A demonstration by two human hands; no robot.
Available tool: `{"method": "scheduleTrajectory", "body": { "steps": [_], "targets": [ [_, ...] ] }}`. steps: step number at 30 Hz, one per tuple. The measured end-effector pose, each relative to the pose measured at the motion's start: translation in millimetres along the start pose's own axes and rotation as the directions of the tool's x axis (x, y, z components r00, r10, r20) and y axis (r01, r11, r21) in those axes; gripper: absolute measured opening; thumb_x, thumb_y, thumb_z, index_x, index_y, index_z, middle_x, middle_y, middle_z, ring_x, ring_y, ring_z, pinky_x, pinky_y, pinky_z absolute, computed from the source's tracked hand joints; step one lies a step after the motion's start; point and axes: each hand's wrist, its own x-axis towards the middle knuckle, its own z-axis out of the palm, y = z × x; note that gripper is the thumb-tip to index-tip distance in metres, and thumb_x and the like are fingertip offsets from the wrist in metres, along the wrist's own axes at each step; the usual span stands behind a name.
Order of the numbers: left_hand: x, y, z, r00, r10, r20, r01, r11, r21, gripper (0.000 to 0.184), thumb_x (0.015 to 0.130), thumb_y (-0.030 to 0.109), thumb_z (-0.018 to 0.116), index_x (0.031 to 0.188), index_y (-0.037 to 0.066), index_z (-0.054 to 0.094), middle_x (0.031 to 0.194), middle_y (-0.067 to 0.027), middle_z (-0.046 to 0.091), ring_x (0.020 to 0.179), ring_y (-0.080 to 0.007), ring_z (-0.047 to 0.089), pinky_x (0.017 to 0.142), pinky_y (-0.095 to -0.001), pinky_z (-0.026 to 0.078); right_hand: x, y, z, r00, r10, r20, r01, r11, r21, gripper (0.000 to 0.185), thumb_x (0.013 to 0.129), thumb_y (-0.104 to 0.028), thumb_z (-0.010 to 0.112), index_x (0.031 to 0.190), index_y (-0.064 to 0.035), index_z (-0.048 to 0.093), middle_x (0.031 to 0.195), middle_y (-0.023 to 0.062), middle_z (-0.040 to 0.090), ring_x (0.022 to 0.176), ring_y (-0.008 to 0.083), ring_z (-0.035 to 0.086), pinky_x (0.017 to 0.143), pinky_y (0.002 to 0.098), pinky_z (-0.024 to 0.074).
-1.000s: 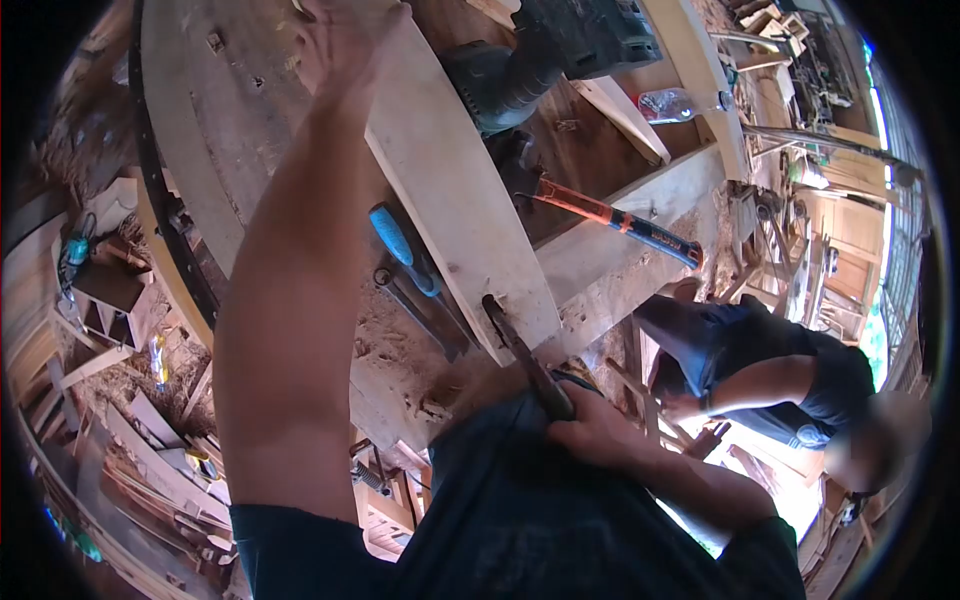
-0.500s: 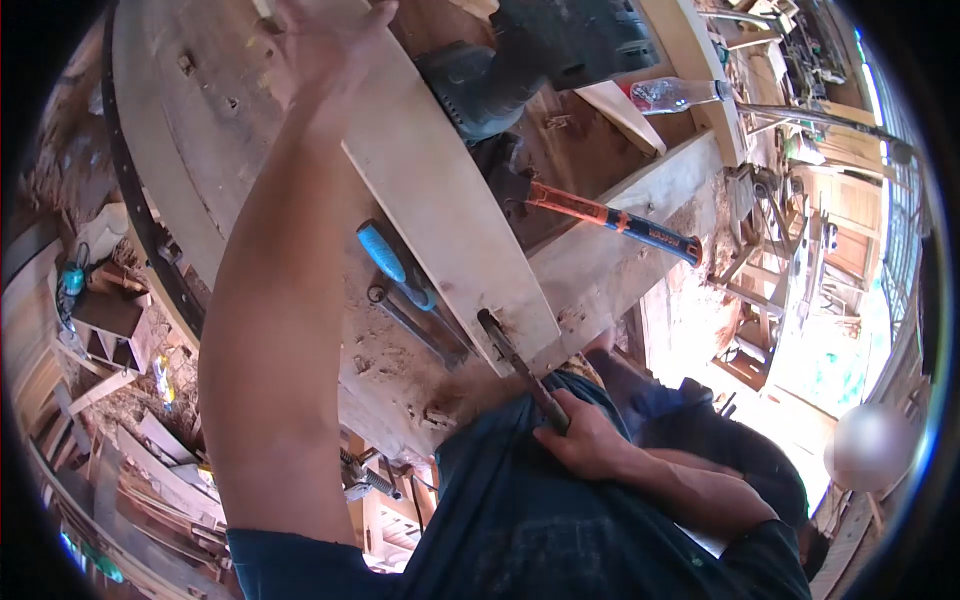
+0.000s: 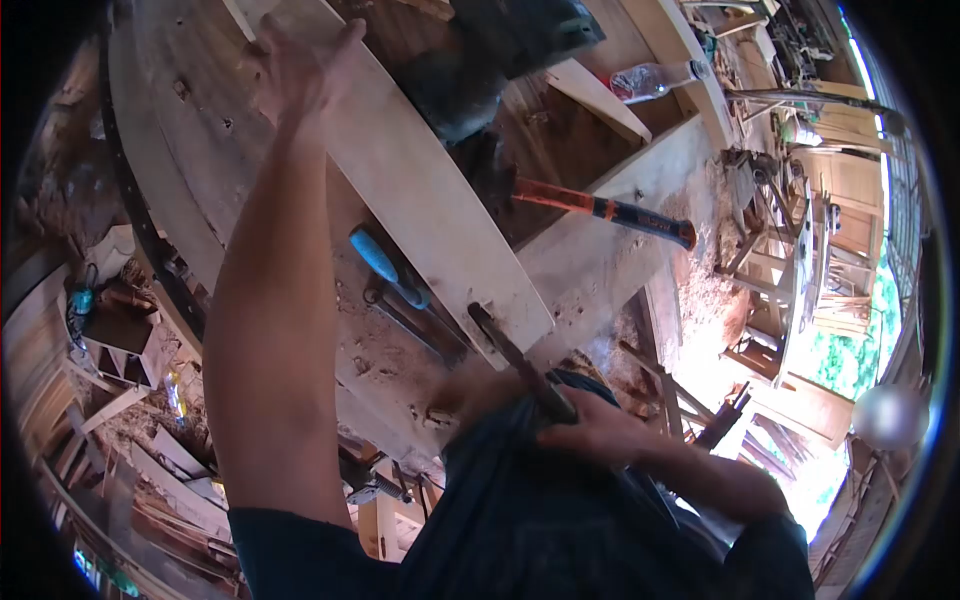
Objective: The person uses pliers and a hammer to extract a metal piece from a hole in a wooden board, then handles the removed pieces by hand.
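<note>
My left hand point(image 3: 305, 70) lies across the upper part of a pale wooden plank point(image 3: 420, 190), its thumb and fingers spread apart. Near the plank's lower end is a narrow slot, and a long dark file point(image 3: 510, 350) has its tip in it. My right hand point(image 3: 595, 425), close to my body, is closed around the file's near end. Left of the plank, on the workbench point(image 3: 390, 385), lie a tool with a blue handle point(image 3: 375, 255) and a metal wrench-like bar point(image 3: 405, 320). A hammer point(image 3: 600, 205) with an orange and black handle rests to the right.
Beyond the plank sits a dark power tool point(image 3: 470, 80), partly blurred. A clear bottle point(image 3: 655, 80) lies at the upper right by a wooden frame piece point(image 3: 640, 200). Wood scraps point(image 3: 165, 470) and sawdust cover the ground on the left.
The view has shifted slightly, and my right hand has moved a little with the file, whose tip stays in the slot. A person visible behind my right arm is now out of sight.
</note>
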Motion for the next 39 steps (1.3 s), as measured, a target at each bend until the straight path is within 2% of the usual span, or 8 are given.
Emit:
{"method": "scheduleTrajectory", "body": {
  "steps": [5,12,15,17,21,28,34,39],
  "targets": [
    [0.5,2.6,-4.3,1.0,-0.009,0.012,0.009,1.0,-0.003,0.109,0.072,0.066,0.074,0.149,0.007,0.025,0.141,-0.0289,0.043,0.118,-0.0452,0.058,0.096,-0.0516,0.052,7.4,5.9,-14.7,0.947,0.067,0.313,-0.211,0.866,0.453,0.042,0.086,-0.027,0.068,0.113,0.0008,0.054,0.089,0.011,0.062,0.082,0.0214,0.062,0.073,0.0355,0.0516],
    [-0.6,4.2,-3.9,0.998,-0.051,0.03,0.049,0.996,0.07,0.117,0.072,0.07,0.072,0.156,0.009,0.018,0.139,-0.0264,0.052,0.123,-0.0425,0.057,0.101,-0.0512,0.047,-1.7,-36.8,-3.5,0.993,0.091,-0.076,-0.111,0.935,-0.337,0.042,0.081,-0.027,0.064,0.11,0.0023,0.057,0.093,0.0147,0.065,0.088,0.0242,0.065,0.079,0.0389,0.0529],
    [-2.6,3.3,-6.4,0.998,-0.042,0.049,0.04,0.999,0.031,0.12,0.071,0.072,0.071,0.156,0.009,0.015,0.14,-0.0259,0.051,0.123,-0.0439,0.056,0.101,-0.051,0.047,-9.4,-66.7,-3.2,0.968,0.228,-0.104,-0.25,0.914,-0.319,0.035,0.083,-0.024,0.063,0.107,0.0013,0.059,0.091,0.0123,0.064,0.083,0.0207,0.065,0.071,0.0354,0.0528],
    [-8.9,7.5,-8.6,0.996,-0.083,0.033,0.084,0.996,-0.008,0.114,0.073,0.067,0.073,0.156,0.008,0.022,0.147,-0.0273,0.042,0.132,-0.0434,0.048,0.105,-0.0552,0.042,-0.1,-62.6,-27.1,0.893,0.398,0.209,-0.398,0.916,-0.048,0.033,0.084,-0.021,0.063,0.109,0.0005,0.06,0.09,0.0091,0.064,0.079,0.0171,0.064,0.065,0.0308,0.0504],
    [0.7,-4.1,12.1,0.992,-0.036,-0.121,0.041,0.998,0.041,0.116,0.071,0.066,0.074,0.158,0.011,0.021,0.159,-0.0276,0.025,0.141,-0.0437,0.038,0.106,-0.0707,0.032,-3.0,-39.4,-16.6,0.924,0.313,0.22,-0.365,0.895,0.258,0.032,0.085,-0.015,0.062,0.114,-0.0011,0.061,0.09,0.0033,0.062,0.072,0.0111,0.06,0.056,0.0227,0.0448],
    [-6.5,4.4,10.6,0.994,-0.039,-0.103,0.044,0.998,0.042,0.112,0.073,0.063,0.074,0.157,0.009,0.024,0.158,-0.028,0.026,0.144,-0.0436,0.033,0.104,-0.0722,0.032,-7.7,-102.1,-4.7,0.935,0.346,0.079,-0.335,0.934,-0.123,0.036,0.087,-0.017,0.061,0.119,-0.0014,0.061,0.093,0.0027,0.063,0.078,0.0109,0.06,0.067,0.0271,0.0486],
    [-6.8,1.3,7.8,0.995,-0.022,-0.102,0.021,1.0,-0.014,0.11,0.074,0.059,0.076,0.157,0.009,0.024,0.156,-0.0299,0.028,0.143,-0.0466,0.033,0.107,-0.0665,0.034,2.9,-21.4,-11.1,0.965,0.195,0.178,-0.226,0.958,0.177,0.035,0.085,-0.017,0.061,0.115,-0.0007,0.058,0.095,0.0059,0.065,0.079,0.0118,0.062,0.066,0.0295,0.0507],
    [-8.0,8.4,-1.0,0.995,-0.046,-0.085,0.048,0.998,0.026,0.109,0.074,0.057,0.077,0.157,0.009,0.024,0.156,-0.0305,0.029,0.14,-0.0476,0.038,0.107,-0.0644,0.036,-0.3,-90.6,-21.7,0.915,0.357,0.186,-0.355,0.934,-0.043,0.038,0.083,-0.017,0.061,0.117,0.0003,0.056,0.097,0.0073,0.065,0.089,0.0137,0.063,0.075,0.0303,0.0503]
  ]
}}
